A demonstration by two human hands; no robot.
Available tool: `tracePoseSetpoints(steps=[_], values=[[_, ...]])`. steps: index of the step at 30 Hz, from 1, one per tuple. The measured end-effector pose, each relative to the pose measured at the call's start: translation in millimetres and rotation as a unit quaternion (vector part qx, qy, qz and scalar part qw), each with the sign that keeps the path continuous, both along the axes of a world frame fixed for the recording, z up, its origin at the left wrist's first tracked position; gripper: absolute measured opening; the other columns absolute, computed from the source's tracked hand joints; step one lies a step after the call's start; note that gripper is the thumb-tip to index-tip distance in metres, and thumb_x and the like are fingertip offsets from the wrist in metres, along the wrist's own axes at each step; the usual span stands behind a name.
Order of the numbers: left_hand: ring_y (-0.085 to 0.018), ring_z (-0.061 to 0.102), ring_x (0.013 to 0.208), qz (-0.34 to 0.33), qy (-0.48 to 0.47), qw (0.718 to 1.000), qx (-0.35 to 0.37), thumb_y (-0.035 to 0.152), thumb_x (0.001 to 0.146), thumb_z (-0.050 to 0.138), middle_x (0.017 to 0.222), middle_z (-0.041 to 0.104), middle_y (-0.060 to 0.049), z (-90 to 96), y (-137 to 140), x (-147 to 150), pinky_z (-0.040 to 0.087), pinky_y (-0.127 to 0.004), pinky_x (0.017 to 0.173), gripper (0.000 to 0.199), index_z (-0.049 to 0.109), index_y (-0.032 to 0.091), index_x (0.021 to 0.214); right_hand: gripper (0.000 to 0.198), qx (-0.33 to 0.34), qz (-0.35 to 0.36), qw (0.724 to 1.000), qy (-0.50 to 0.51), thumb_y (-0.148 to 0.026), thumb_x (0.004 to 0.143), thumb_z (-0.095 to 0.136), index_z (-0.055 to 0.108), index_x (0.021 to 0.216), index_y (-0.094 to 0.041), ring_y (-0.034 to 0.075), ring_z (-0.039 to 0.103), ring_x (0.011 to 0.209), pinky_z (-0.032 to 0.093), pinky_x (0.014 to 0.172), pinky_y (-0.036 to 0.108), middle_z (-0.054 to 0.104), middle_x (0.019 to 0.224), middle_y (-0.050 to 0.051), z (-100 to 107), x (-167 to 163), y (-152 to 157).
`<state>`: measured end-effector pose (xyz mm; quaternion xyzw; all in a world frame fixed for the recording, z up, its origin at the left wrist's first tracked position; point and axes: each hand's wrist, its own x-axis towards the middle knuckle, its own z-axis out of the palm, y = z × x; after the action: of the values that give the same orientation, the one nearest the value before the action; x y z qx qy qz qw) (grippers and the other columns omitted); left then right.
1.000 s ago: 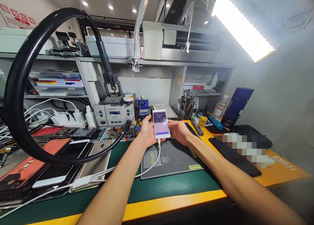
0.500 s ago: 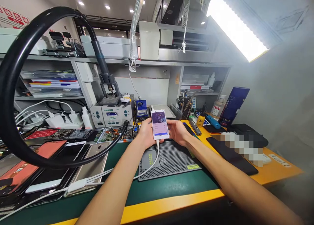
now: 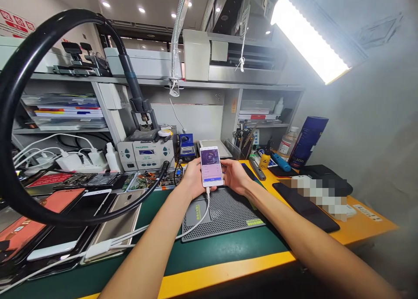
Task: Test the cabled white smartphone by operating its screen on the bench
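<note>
A white smartphone (image 3: pixel 212 166) is held upright, tilted back, between my two hands, its screen lit in purple and pink. My left hand (image 3: pixel 193 179) is closed around its left edge and lower back. On the other side, my right hand (image 3: pixel 235 177) grips the right edge, with its fingers partly hidden behind the phone. A white charging cable (image 3: pixel 208 205) is plugged into the phone's bottom end and curves down to the left. Below the hands lies a grey perforated mat (image 3: pixel 228 216) on the green work surface (image 3: pixel 228 253).
Several phones, including a gold one (image 3: pixel 114 225), lie at the left. A hot-air station (image 3: pixel 146 153) stands behind, its black hose (image 3: pixel 9 116) looping over the left side. To the right are a black pad (image 3: pixel 303 205), a yellow bottle (image 3: pixel 265 160) and a dark blue can (image 3: pixel 308 142).
The view has shifted slightly, so the surroundings appear a little further left. Both hands keep the same hold on the phone.
</note>
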<state>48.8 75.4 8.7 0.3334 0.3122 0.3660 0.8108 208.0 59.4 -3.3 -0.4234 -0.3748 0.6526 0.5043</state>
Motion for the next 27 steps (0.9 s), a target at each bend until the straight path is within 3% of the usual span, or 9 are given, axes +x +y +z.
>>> tracePoseSetpoints(steps=[12, 27], values=[[-0.031, 0.072, 0.065, -0.010, 0.012, 1.000, 0.016, 0.046, 0.094, 0.046, 0.093, 0.073, -0.018, 0.7, -0.4, 0.3, 0.056, -0.042, 0.048, 0.040, 0.059, 0.015, 0.117, 0.021, -0.007, 0.024, 0.998, 0.052, -0.033, 0.087, 0.053, 0.065, 0.096, -0.019, 0.019, 0.063, 0.059, 0.056, 0.063, 0.035, 0.066, 0.066, 0.003, -1.3, 6.0, 1.2], [-0.034, 0.072, 0.065, -0.016, 0.030, 0.999, 0.028, 0.046, 0.095, 0.043, 0.092, 0.074, -0.019, 4.3, -3.5, -0.6, 0.054, -0.043, 0.043, 0.043, 0.057, 0.015, 0.120, 0.019, -0.035, 0.029, 0.996, 0.079, -0.034, 0.087, 0.055, 0.063, 0.096, -0.019, 0.018, 0.062, 0.056, 0.056, 0.066, 0.036, 0.067, 0.070, 0.002, 1.7, 8.0, -0.2]])
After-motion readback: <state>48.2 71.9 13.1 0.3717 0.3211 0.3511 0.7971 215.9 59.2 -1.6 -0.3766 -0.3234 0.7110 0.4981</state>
